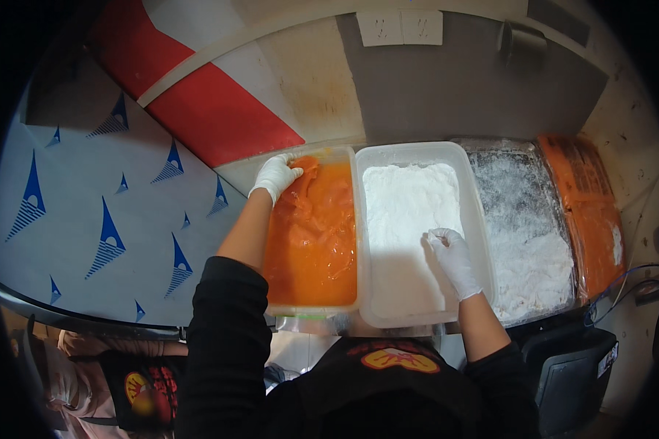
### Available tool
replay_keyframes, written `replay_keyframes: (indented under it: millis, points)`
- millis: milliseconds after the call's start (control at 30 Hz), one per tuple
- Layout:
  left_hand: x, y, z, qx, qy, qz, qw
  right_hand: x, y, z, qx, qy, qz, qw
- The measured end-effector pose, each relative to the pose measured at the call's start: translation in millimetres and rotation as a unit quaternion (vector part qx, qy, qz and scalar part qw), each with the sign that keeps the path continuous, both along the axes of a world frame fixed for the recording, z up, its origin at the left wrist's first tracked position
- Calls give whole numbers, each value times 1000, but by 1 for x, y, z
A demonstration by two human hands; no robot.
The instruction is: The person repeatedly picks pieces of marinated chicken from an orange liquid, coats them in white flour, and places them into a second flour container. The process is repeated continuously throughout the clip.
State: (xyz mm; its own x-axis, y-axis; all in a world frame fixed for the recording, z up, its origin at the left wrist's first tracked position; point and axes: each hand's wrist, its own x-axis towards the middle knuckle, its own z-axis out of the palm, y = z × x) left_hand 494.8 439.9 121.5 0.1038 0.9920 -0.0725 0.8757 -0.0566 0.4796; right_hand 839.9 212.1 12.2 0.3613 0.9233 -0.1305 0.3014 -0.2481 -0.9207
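Observation:
My left hand point(276, 176), in a white glove, grips the edge of a raw meat piece point(306, 170) coated in orange marinade. The piece is partly lifted at the far left of a plastic tub of orange marinade point(312, 277). More meat pieces point(321, 214) lie half sunk in the liquid. To its right stands a translucent white plastic tub point(374, 315) holding white powder like flour point(409, 203). Over that powder hovers my right hand point(453, 262), also gloved, its fingers curled to the thumb with nothing visible between them.
At the right sits a tray point(527, 236) dusted with white powder, then orange plastic-wrapped packages point(587, 214). A black bin point(574, 373) and cables point(618, 293) are near right. A worktop patterned with blue sails point(143, 219) lies left; another person point(115, 378) stands below it.

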Motion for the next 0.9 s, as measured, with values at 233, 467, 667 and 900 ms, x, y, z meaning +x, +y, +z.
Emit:
replay_keyframes:
  millis: [233, 467, 667, 900]
  points:
    - [13, -82, 13, 136, 173, -391, 894, -1, 3, -2, -6, 27, 5, 1000]
    - [35, -151, -30, 85, 380, -467, 794, 0, 5, -4, -18, 54, 34, 998]
    - [17, -144, -27, 62, 303, -494, 812, -3, -1, 15, -46, 67, 37, 996]
    - [-16, -123, -23, -29, -125, -304, 944, -1, -2, 13, -14, 92, 29, 995]
